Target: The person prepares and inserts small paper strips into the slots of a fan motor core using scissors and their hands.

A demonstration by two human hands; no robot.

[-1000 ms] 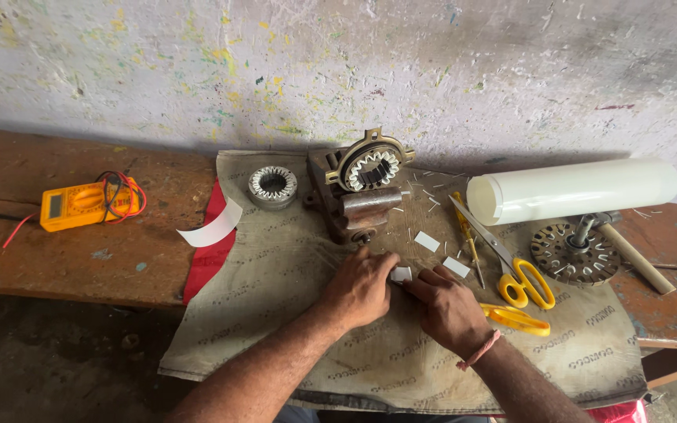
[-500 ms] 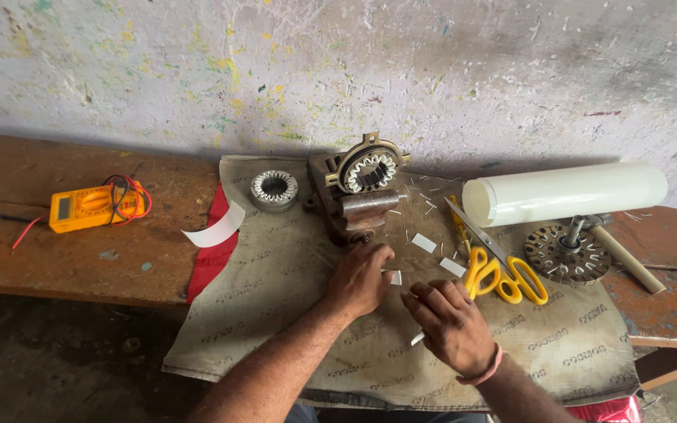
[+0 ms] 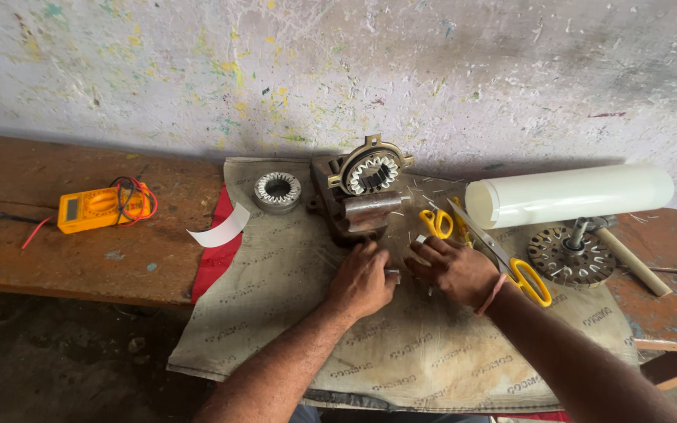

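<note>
both hands [image 3: 409, 274] moved up toward the stator jig [image 3: 366, 192], pinching small paper; sacking [image 3: 291, 313] covers wooden bench [image 3: 80, 258]; paint-flecked wall [image 3: 197, 70].

1 head-worn camera looks steeply down, close over the wooden bench [image 3: 119, 258], facing the wall [image 3: 338, 70].

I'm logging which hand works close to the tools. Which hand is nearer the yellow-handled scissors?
Right. The right hand lies just left of the scissors, its wrist beside the lower handle. The left hand rests farther left on the sacking, beyond the right hand.
</note>
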